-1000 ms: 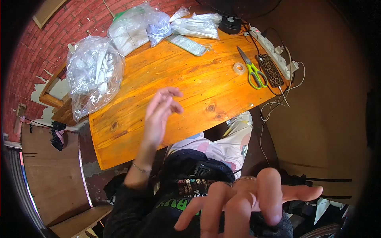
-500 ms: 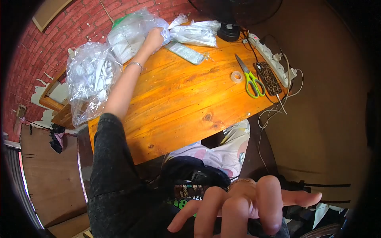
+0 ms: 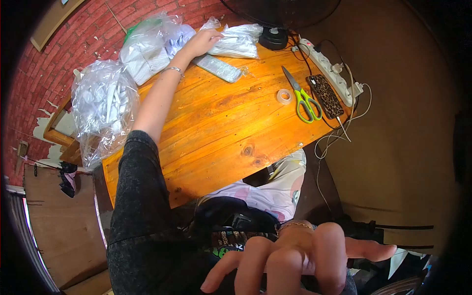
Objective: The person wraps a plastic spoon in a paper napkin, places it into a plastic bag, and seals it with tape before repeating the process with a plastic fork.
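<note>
My left hand [image 3: 202, 43] reaches across to the back of the wooden table, with a bracelet at its wrist. Its fingers stretch onto the near-left end of a clear plastic bag of white items [image 3: 238, 42]; no firm grip shows. Just below that hand lies a flat, pale packet in clear wrapping [image 3: 219, 68]. To its left stand a clear bag holding a white stack [image 3: 145, 56] and a bluish crumpled wrapping [image 3: 179, 39]. My right hand [image 3: 290, 260] is raised close to the camera, fingers apart and loosely bent, holding nothing.
Green-handled scissors [image 3: 308, 105], a tape roll [image 3: 284, 96] and a leopard-print phone [image 3: 324, 94] lie on the table's [image 3: 211, 142] right side. Behind them runs a white power strip [image 3: 327, 71] with cables. A large clear bag [image 3: 105, 108] hangs over the left edge. A fan base [image 3: 273, 38] stands at the back.
My left hand has left the bluish wrapping and moved right to the bag of white items. The view has shifted slightly. My right hand stays nearly as it was.
</note>
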A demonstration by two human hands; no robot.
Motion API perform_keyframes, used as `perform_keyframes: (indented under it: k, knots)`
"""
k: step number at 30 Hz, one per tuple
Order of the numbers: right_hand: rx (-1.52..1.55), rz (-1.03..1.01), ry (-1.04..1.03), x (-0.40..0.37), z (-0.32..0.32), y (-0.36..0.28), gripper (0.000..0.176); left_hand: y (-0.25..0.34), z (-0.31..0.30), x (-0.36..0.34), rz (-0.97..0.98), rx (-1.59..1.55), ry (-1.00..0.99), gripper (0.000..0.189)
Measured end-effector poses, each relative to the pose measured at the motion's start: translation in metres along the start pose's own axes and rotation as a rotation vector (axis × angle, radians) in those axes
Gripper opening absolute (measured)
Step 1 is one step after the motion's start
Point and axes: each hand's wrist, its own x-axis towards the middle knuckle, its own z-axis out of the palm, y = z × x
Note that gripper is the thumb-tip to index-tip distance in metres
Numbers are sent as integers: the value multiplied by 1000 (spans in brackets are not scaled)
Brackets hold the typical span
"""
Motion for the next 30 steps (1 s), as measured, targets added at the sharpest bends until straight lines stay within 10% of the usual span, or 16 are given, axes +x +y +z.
perform_keyframes:
  k: [10,15,17,30]
  knots:
    - [47,-73,-455,18,-26,-2,66,23,8,21,-120,355,-168,28]
    - [-83,46,-33,18,-57,-15,54,6,25,18,32,402,-48,27]
    - [-10,2,-12,13,-71,-5,72,4,24,21,3,371,-73,27]
    - [-108,110,59,1,-93,-7,56,6,13,20,112,450,-77,15]
